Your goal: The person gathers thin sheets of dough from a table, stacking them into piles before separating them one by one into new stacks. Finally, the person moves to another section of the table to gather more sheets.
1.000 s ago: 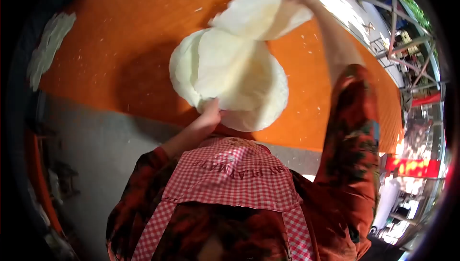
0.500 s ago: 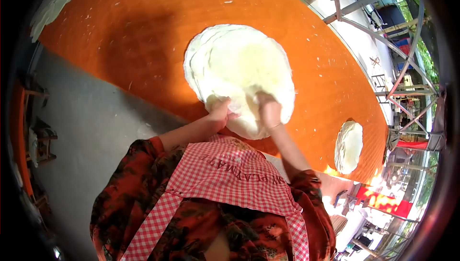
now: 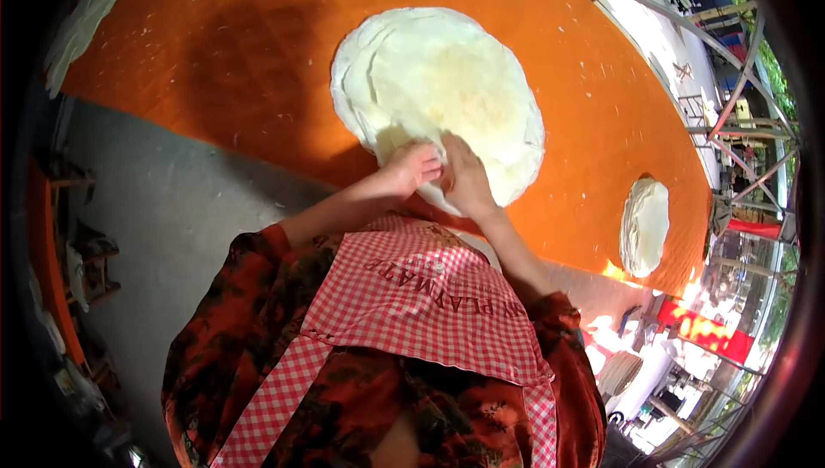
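Left hand (image 3: 412, 167) pinches the top sheet (image 3: 451, 81); right hand (image 3: 467, 180) (fingers nearly straight) touches its near edge.

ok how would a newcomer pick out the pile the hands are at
Find the orange table, then the person's checked apron at its edge. Just beyond the apron lies a broad pile of thin, pale round sheets, the left hand and right hand together at its near edge. The sheets at far left and smaller pile at right have no hands on them.

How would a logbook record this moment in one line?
left hand: at round sheets, near edge; right hand: beside left; second pile: apart, right
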Demonstrator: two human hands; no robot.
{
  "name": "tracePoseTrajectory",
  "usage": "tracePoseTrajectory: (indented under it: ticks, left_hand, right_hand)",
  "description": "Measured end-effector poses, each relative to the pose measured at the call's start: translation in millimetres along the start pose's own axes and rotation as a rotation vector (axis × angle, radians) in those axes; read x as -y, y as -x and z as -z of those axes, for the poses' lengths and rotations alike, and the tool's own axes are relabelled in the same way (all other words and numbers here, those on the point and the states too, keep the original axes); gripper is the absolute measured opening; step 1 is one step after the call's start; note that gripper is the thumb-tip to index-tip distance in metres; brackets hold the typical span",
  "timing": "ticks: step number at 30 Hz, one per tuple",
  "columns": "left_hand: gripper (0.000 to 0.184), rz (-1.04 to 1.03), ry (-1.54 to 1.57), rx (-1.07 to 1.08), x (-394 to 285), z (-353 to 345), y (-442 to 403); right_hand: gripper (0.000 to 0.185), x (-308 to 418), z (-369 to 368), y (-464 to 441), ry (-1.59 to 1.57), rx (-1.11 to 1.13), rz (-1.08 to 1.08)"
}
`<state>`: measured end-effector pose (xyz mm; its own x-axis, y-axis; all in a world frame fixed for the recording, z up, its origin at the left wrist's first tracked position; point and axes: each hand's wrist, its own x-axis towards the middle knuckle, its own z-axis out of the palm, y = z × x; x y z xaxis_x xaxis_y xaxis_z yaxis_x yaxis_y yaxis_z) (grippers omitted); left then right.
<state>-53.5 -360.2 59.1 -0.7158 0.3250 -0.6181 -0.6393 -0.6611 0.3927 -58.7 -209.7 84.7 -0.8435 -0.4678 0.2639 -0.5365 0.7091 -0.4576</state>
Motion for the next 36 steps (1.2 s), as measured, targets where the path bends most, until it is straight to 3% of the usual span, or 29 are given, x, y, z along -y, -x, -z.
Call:
tracePoseTrajectory:
  ticks: [2,4,5,6,7,10,14,16,19,23,26,36]
  left_hand:
    - [0.022,-0.023,-0.123,0.212,-16,-5,11]
    - [0.023,-0.325,-0.239,0.112,-30,-4,18]
    - [0.023,-0.44,-0.333,0.014,-38,11,12]
    - [0.022,-0.556,-0.427,-0.085,-46,24,9]
    - [0.023,-0.521,-0.434,-0.143,-46,31,14]
    - [0.024,-0.393,-0.416,-0.239,-28,47,35]
    - [0.026,-0.2,-0.431,-0.146,1,43,39]
    - [0.029,-0.123,-0.519,-0.06,18,59,16]
    - [0.031,-0.131,-0.395,-0.048,8,48,31]
    - [0.037,-0.287,-0.177,-0.05,12,45,32]
    - [0.045,-0.315,-0.135,-0.108,8,26,36]
    - [0.046,-0.222,-0.41,-0.212,5,18,13]
  right_hand:
    - [0.056,-20,-6,-7,-0.019,-0.068,-0.096]
    - [0.036,-13,45,-55,-0.115,0.172,-0.497]
    - [0.026,-58,48,-64,-0.132,0.048,-0.363]
    - [0.021,-80,65,-76,0.046,-0.128,-0.196]
    - [0.024,-61,98,-82,-0.07,-0.153,-0.242]
    - [0.029,8,141,-59,0.29,-0.217,0.006]
    - [0.037,11,57,23,0.346,-0.188,-0.054]
    - [0.035,-9,1,58,0.436,-0.061,-0.1]
    - [0.031,1,-18,58,0.403,-0.203,-0.145]
    - [0.027,17,-4,45,0.429,-0.034,-0.268]
    - [0.031,21,-17,52,0.428,-0.019,-0.225]
    - [0.045,28,-18,54,0.413,0.043,-0.215]
